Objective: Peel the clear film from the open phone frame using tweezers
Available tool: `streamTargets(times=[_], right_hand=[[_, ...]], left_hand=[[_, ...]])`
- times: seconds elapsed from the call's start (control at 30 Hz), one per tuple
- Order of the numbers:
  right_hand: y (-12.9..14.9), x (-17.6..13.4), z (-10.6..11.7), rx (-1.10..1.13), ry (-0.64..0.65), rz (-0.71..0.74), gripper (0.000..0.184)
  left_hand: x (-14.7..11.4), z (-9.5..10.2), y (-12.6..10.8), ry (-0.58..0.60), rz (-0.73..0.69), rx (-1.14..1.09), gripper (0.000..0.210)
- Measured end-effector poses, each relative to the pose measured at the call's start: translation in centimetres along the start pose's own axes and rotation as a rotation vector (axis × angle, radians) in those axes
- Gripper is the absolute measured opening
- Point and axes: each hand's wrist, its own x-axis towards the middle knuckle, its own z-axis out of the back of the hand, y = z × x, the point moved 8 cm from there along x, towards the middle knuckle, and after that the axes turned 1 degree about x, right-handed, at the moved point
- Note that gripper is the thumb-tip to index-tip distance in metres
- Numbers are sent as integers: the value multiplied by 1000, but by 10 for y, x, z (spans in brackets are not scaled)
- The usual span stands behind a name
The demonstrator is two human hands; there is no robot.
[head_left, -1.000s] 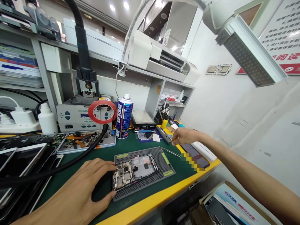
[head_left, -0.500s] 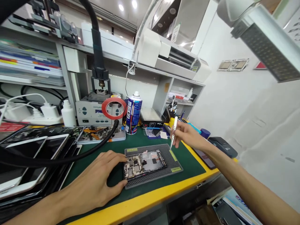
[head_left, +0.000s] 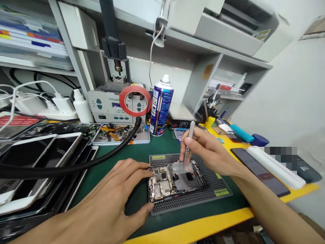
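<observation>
An opened phone [head_left: 166, 185] lies on a grey perforated mat [head_left: 177, 205], its circuit board and inner frame exposed. My left hand [head_left: 111, 193] steadies its left end, fingers at the far corner and thumb at the near corner. Pinched in my right hand [head_left: 203, 145] is a pair of metal tweezers [head_left: 189, 144], pointing down. Their tips are over the clear film [head_left: 179, 166] on the right half of the phone; whether they grip it I cannot tell.
Behind the mat stand a blue spray can [head_left: 161, 106] and a tray of phone parts [head_left: 122, 134]. Stacked tablets [head_left: 45, 166] are at the left, crossed by a black hose [head_left: 111, 156]. A dark phone [head_left: 261, 171] lies on the yellow edge at the right.
My right hand has brought the tweezers from the mat's far right side down over the phone. My left hand stays at the phone's left end. The view has tilted down and come closer.
</observation>
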Motion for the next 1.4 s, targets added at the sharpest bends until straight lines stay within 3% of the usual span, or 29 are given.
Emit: streamTargets(times=[0.53,0.9,1.0,1.13,1.27,1.4], right_hand=[[-8,-18,-8,-217,-41,90,14],[-12,-13,3,-422,-26,-31,15],[-21,-11,7,-335,12,-149,21],[-22,-8,24,-125,-72,-168,34],[-28,-4,48,-89,-167,-220,37],[-38,-3,68,-473,-158,-361,38]], left_hand=[[-5,-3,-3,-71,-12,287,57],[-1,2,-4,-56,-24,172,56],[-1,2,-3,-49,-21,184,55],[-2,0,-2,-53,-29,206,54],[-6,-5,3,-76,-8,210,56],[-11,-12,9,-61,14,120,60]])
